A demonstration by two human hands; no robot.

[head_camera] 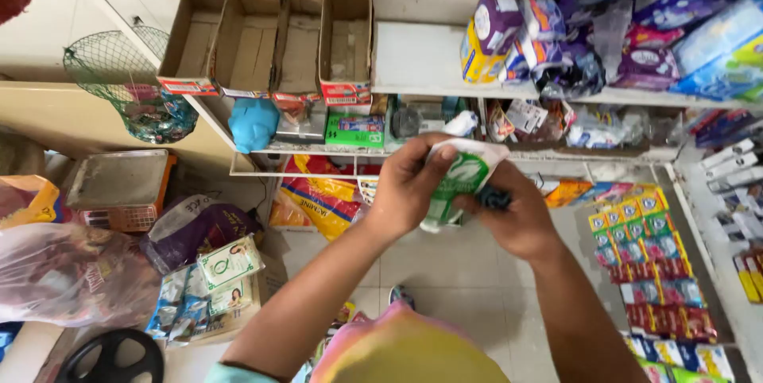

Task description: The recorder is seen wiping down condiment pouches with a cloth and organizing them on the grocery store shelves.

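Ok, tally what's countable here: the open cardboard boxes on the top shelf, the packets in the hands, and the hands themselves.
Open cardboard boxes on the top shelf: 4
Green and white packet held in both hands: 1
Hands, left hand and right hand: 2
Total: 7

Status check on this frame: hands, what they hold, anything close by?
Left hand and right hand both gripping a white-and-green packet. Held above tiled floor. Stocked shelf just beyond; nothing between hands and it.
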